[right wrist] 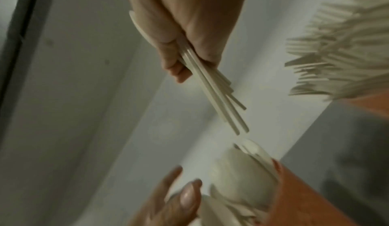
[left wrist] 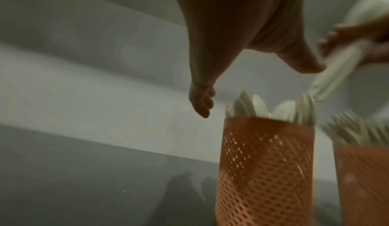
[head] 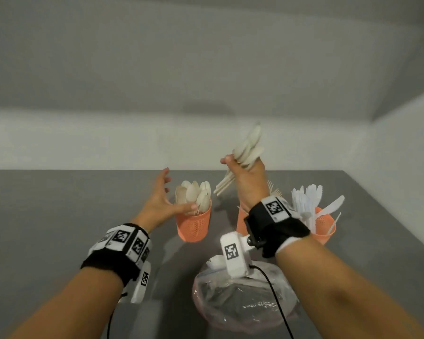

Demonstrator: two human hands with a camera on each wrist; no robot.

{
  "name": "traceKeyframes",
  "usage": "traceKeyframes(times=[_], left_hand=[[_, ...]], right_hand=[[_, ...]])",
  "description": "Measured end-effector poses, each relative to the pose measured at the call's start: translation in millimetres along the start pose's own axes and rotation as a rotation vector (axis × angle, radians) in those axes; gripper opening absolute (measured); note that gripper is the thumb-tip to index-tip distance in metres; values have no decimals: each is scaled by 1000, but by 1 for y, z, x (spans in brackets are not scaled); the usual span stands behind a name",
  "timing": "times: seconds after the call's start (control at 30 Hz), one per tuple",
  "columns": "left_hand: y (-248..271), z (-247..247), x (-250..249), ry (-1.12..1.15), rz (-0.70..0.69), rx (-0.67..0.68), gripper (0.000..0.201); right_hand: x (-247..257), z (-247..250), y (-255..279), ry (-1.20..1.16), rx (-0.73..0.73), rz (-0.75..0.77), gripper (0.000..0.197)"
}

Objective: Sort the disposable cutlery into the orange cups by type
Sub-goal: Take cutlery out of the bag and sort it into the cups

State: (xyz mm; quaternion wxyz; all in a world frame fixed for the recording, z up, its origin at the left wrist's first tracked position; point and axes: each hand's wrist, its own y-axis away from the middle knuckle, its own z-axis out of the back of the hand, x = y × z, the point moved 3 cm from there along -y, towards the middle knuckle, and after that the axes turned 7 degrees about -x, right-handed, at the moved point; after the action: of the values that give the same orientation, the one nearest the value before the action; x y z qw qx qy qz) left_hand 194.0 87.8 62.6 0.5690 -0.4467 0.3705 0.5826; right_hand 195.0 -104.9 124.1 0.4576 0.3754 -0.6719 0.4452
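My right hand (head: 245, 172) grips a bundle of beige spoons (head: 249, 148) above the table, bowls up and handles (right wrist: 221, 99) slanting down toward the left orange cup (head: 194, 223). That mesh cup holds several spoons (head: 194, 195) standing bowls up. My left hand (head: 160, 199) hovers open just left of the cup's rim, fingers spread, thumb near the spoon bowls. A middle orange cup (left wrist: 364, 179) with beige forks (left wrist: 353, 129) stands behind my right wrist. A right orange cup (head: 324, 228) holds white plastic cutlery (head: 309, 199).
A pink bowl covered with a clear plastic bag (head: 245, 299) lies near the front of the grey table (head: 59, 204). A pale wall runs along the back and the right side.
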Motion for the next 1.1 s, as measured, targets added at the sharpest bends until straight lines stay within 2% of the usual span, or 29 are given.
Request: traceKeyframes(times=[0.07,0.13,0.23,0.4,0.47,0.57,0.6,0.63,0.7,0.77,0.83,0.93,1.0,1.1], left_hand=[[-3,-16,5,-40,-19,95,133],[-6,-26,13,-26,-14,130,129],[-12,-29,25,-24,-12,114,130],[-14,-28,26,-16,-51,94,123],[-15,-28,27,-14,-49,81,119],[-13,-28,25,7,-44,84,123],[-14,-28,26,15,-37,91,125],[-14,-28,27,27,-33,98,126],[-14,-29,29,49,-24,105,130],[-14,-28,30,25,-27,106,130],[-14,-28,28,8,-31,99,125],[-15,-29,27,-2,-30,96,123],[-14,-29,29,-3,-24,103,128],[-13,-28,30,-20,-8,102,135]], right_hand=[[-12,-17,2,111,98,1,15],[-27,-30,7,149,193,-25,17],[-39,-39,12,163,255,-16,18],[-30,-55,21,158,451,84,25],[-35,-56,19,111,439,27,26],[-56,-46,13,67,317,-121,22],[-61,-42,12,65,298,-157,24],[-65,-40,12,68,284,-176,34],[-61,-38,9,95,260,-117,63],[-47,-40,4,186,229,48,70],[-40,-45,1,310,240,190,55],[-43,-50,0,437,254,307,24],[-55,-46,-1,466,234,280,24],[-68,-40,-3,533,273,146,27]])
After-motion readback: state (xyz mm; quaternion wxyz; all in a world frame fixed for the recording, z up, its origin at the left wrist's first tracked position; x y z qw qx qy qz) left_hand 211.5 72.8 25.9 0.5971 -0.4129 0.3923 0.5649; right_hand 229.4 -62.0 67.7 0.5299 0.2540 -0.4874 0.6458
